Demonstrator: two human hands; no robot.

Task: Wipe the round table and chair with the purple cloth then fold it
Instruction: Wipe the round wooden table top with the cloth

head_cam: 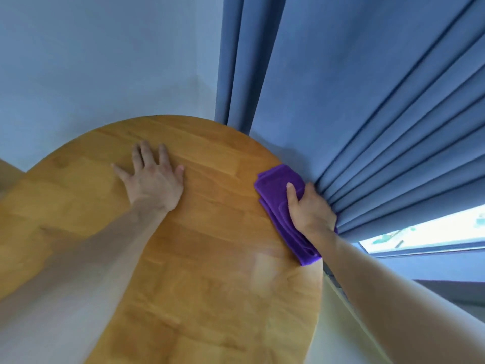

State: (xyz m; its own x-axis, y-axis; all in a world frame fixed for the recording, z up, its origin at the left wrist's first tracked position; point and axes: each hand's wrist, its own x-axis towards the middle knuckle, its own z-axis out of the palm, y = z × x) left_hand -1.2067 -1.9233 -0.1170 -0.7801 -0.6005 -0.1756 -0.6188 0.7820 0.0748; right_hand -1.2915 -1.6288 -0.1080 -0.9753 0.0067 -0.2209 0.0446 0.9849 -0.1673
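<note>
Cloth (275, 185) is pressed by right hand (309, 208), thumb over it, at tabletop (210, 258) rim, right of centre. Left hand (153, 179) is laid flat, spread. Strokes are best overlapped, curtain (367, 114) avoided.

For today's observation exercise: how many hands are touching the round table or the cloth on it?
2. The left hand lies flat on the table; the right hand grips the purple cloth at the table's right edge.
</note>
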